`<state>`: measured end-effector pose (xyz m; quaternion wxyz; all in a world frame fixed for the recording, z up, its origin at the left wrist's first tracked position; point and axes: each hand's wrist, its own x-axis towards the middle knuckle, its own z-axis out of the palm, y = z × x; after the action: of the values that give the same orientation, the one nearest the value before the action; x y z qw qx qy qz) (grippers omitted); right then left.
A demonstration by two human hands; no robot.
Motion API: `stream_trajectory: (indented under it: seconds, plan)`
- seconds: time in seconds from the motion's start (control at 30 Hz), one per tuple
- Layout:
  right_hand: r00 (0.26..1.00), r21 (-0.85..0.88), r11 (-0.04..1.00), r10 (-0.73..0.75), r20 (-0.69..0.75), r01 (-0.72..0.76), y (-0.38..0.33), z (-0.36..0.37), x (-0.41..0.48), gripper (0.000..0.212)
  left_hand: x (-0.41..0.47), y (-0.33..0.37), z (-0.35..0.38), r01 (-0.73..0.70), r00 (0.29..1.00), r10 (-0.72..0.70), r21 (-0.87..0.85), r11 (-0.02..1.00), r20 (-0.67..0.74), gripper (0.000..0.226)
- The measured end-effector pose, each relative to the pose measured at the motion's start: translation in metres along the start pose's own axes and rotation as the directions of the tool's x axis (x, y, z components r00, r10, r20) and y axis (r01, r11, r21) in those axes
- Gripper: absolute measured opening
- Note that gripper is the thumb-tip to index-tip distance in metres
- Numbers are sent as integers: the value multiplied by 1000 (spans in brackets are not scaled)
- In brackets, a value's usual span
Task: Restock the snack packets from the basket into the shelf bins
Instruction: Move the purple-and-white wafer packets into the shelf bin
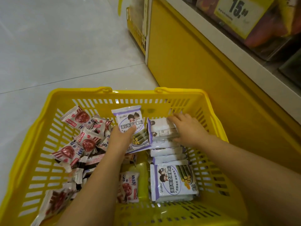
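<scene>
A yellow plastic basket sits on the floor below me. Inside, my left hand holds a purple-and-white seaweed roll packet upright, thumb pressed on its front. My right hand is closed over the top of a stack of the same purple packets standing on edge along the basket's right side. One more purple packet lies face up nearer to me. Several small red-and-white packets are heaped in the basket's left half.
A yellow shelf unit rises on the right, close against the basket. Above it, clear bins hold orange packets behind a yellow price tag. Pale floor tiles stretch out to the left.
</scene>
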<state>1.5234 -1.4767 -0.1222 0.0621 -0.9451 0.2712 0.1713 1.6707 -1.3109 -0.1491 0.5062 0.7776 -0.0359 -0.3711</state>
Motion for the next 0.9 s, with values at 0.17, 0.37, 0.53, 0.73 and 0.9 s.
stream_trajectory:
  seconds: [0.17,0.37,0.53,0.73,0.9]
  plan:
    - [989,-209,978,-34,-147,3,1,9,7,76,-1,-1,-1,-92,995,91,13,996,50,23]
    - [999,121,992,46,-15,-44,-1,-25,3,77,-4,11,-5,-258,965,261,123,958,-8,25]
    - [992,330,938,69,110,-102,-4,-92,9,45,-13,29,-5,-465,885,462,138,874,58,31]
    - [922,704,620,86,378,-347,-7,-93,-4,33,-26,32,4,-564,793,481,152,812,373,28]
    - [884,775,444,94,459,-450,-5,-72,-10,33,-35,10,21,-453,814,303,216,865,496,67]
